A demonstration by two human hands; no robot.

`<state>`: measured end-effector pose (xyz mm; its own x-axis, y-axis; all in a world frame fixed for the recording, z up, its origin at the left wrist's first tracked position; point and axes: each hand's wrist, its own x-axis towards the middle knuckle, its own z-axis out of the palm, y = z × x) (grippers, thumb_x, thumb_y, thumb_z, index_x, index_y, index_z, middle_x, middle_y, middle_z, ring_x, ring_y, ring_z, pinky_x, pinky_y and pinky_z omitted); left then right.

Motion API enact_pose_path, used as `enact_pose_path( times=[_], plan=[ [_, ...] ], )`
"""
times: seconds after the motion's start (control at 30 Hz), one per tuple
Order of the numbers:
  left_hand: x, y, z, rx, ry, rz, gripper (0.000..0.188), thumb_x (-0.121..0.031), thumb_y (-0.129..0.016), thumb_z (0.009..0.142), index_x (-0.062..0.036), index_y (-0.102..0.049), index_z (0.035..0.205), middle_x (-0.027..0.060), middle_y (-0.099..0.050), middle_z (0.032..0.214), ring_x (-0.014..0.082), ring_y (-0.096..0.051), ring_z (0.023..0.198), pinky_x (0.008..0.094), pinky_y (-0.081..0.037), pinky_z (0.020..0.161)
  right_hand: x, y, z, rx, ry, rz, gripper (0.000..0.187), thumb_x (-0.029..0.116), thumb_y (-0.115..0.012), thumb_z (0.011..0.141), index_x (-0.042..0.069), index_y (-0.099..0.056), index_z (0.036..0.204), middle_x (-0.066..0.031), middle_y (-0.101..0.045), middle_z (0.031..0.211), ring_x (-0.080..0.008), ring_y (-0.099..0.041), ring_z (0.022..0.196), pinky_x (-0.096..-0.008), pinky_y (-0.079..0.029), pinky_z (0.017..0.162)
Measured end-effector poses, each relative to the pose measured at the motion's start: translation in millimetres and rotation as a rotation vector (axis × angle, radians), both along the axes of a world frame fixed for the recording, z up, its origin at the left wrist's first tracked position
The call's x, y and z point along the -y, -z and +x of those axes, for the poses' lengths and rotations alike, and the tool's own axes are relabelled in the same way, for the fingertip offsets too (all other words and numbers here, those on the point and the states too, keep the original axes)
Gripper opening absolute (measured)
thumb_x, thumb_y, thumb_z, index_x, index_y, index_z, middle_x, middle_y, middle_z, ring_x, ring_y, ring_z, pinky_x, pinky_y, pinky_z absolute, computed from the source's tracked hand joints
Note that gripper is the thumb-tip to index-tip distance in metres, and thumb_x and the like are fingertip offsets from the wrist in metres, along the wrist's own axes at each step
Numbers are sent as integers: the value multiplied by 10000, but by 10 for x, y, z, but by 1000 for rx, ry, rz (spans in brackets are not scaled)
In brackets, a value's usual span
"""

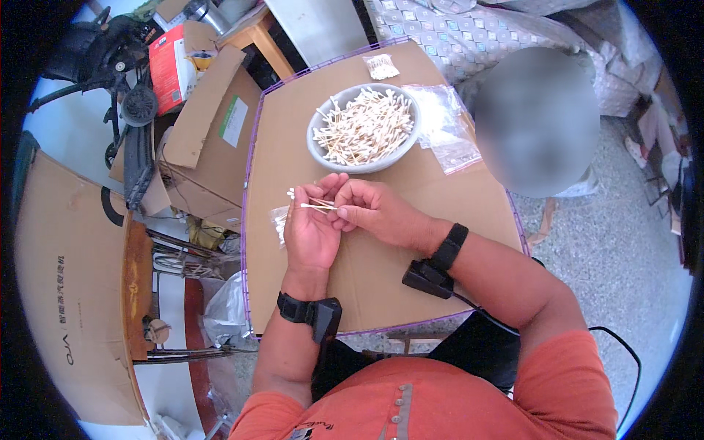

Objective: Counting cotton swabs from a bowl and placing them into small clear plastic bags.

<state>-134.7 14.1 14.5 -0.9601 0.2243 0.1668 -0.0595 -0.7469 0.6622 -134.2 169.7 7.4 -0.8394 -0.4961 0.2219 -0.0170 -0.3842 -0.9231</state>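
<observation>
The right hand [375,211] pinches cotton swabs [320,207] over the cupped left hand [314,233], whose grip I cannot tell, nearer than the bowl [364,169]. They should be light, easily snapped; better hold the sticks [325,208], not soft tips [303,205].

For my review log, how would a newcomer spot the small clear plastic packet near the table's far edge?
On the brown cardboard tabletop, find the round grey bowl of cotton swabs. The packet lies just beyond it. Unlike the flatter clear plastic bags beside the bowl, it's plump; a similar packet lies by the left hand instead.
</observation>
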Motion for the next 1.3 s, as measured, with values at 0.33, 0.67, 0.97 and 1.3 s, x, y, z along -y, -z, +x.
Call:
enact_pose_path(
  times=[0.33, 0.67, 0.97, 1.3],
  plan=[
    [127, -67, 17, -31, -186, -150, 299, -242, -430, 1016, 0, -560, 1132, 95, -589, 1066, 124, -544, 831, 269, -468, 722, -48, -171, 20, 41, 154, 36, 85, 103, -558, 921, 30, -542, 961, -28, -621, 853, -78, -565, 720, -239, -490, 639],
    [28, -152, 154, 35, -168, -360, 247, -223, -580, 953, -25, -581, 1102, -45, -496, 729, 23, -365, 534, 167, -286, 437, -62, -121, 8, 3, 96, 108, 85, 118, -567, 945, 40, -549, 973, -4, -600, 870, -63, -558, 758, -219, -483, 683],
    [15, -168, 153, 80, -188, -408, 221, -220, -571, 962, -20, -627, 1037, -30, -547, 755, 13, -358, 523, 166, -287, 448, -71, -68, 2, -207, 448, 188, 102, 106, -637, 875, 33, -575, 910, 15, -581, 734, -55, -499, 625, -224, -431, 560],
    [15, -135, 148, 16, -114, -289, 229, -218, -552, 973, -13, -631, 1040, -41, -499, 718, 20, -370, 547, 179, -299, 471, -73, -135, 64, -303, 340, 353, 70, 82, -609, 910, 32, -573, 944, 36, -552, 795, -29, -492, 718, -204, -421, 610]
  ],
)
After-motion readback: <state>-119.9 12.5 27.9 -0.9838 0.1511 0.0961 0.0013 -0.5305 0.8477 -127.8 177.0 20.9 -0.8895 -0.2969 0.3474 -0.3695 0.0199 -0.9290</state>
